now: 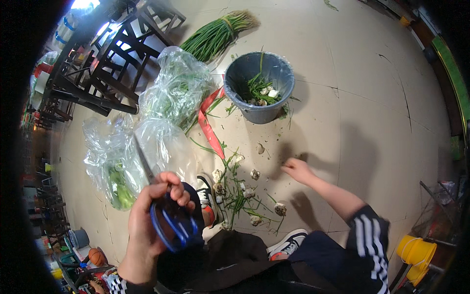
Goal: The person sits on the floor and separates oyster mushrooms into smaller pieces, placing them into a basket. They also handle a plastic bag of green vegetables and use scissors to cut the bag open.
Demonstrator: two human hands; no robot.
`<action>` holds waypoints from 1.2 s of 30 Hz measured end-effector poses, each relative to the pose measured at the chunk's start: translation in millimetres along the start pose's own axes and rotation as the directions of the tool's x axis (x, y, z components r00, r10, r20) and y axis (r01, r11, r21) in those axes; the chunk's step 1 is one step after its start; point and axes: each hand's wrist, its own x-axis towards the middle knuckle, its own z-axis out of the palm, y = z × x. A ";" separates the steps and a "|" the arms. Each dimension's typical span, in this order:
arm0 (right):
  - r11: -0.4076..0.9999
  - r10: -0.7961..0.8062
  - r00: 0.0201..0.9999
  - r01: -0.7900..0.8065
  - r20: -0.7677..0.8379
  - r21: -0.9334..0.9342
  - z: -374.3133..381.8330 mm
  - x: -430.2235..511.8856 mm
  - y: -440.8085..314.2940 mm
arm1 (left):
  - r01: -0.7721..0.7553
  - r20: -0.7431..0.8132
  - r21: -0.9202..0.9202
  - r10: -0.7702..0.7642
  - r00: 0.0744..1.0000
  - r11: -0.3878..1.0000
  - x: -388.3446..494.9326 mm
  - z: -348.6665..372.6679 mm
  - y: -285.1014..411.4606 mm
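Observation:
My left hand [147,217] grips a pair of scissors [167,224] by its blue handles, blades angled up and away over the clear plastic bags. The right hand [298,171] hovers above the tiled floor with its fingers curled in; nothing shows in it. Between my hands and feet lie cut green scraps [235,200], mixed with several pale, brown-marked lumps [280,209] that look like garlic bulbs. Further off, a grey bucket [253,114] with a plastic liner contains green trimmings [257,86] and whitish pieces [273,93].
A tied bundle of long green stalks [216,35] lies beyond the bucket. Left of it sit plastic bags of greens [176,88], [119,183] and a red strip [207,125]. Dark wooden stools [121,62] stand far left; a yellow bucket [415,253] is at the right.

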 end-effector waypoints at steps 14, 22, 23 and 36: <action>0.987 0.144 0.954 -0.159 -0.261 -0.035 55.5 95.7 -64.6 | -0.168 -0.140 -0.205 0.141 0.980 0.964 -6.1 -24.2 29.2; 0.924 0.359 0.896 -0.381 -0.263 -0.040 -89.6 -213.4 12.9 | -0.140 0.124 -0.214 0.170 0.978 0.967 -20.6 -55.1 40.3; 0.894 0.396 0.841 -0.445 -0.370 -0.056 -88.2 -269.6 34.5 | -0.153 0.092 -0.205 0.174 0.980 0.967 -20.1 -57.2 41.4; 0.719 0.597 0.163 -0.541 -0.785 0.435 -34.7 -579.3 121.6 | -0.124 0.118 0.155 0.106 0.987 0.980 9.3 -122.8 23.0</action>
